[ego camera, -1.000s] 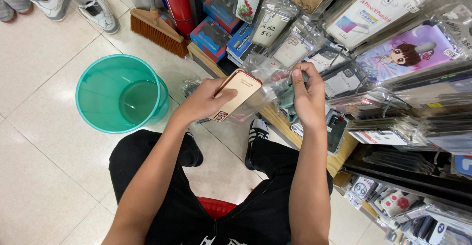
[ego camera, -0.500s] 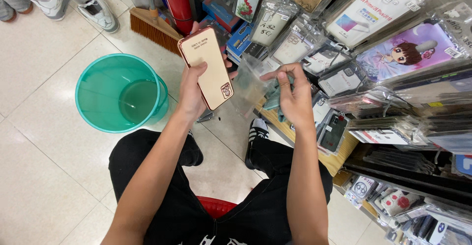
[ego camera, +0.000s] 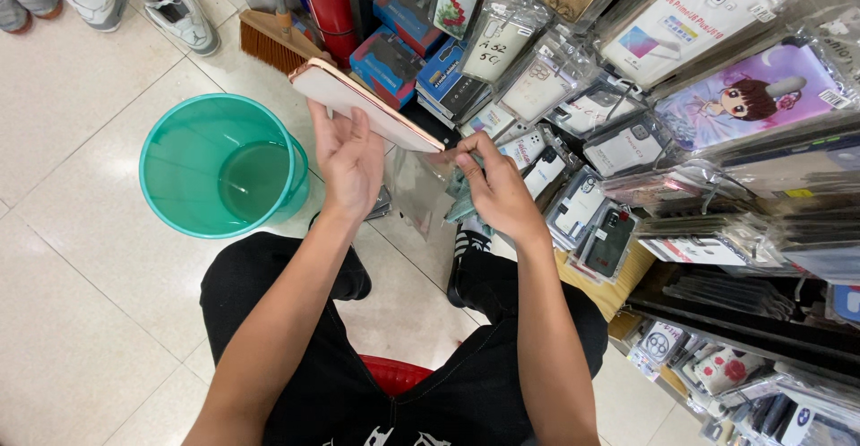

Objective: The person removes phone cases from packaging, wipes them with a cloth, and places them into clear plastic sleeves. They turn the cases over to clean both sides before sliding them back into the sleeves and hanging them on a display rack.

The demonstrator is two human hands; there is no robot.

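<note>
1. A phone case (ego camera: 363, 106) with a rose-gold rim was held up in the left hand (ego camera: 349, 159), above the floor and just in front of the shelves.
2. The case was seen nearly edge-on. Its long side ran from the upper left, near the broom (ego camera: 273, 41), down to the lower right, near the right hand (ego camera: 497, 191).
3. The fingers of the left hand were bent loosely around the underside of the case, and the thumb was pressed against its edge.
4. A clear plastic bag (ego camera: 421, 191) was pinched at its top by the right hand, with the fingers closed tightly on it. The bag hung down between the two hands.
5. The lower right end of the case was just beside the top of the bag. Whether they touched could not be told.
6. The pale face of the case was shown only at a slant, so its camera hole could not be made out.
7. A green bucket (ego camera: 193, 115) was stood on the floor to the left of the left hand.
8. Many bagged phone cases (ego camera: 582, 132) were piled on the shelves, and some were cut off by the picture edge.
</note>
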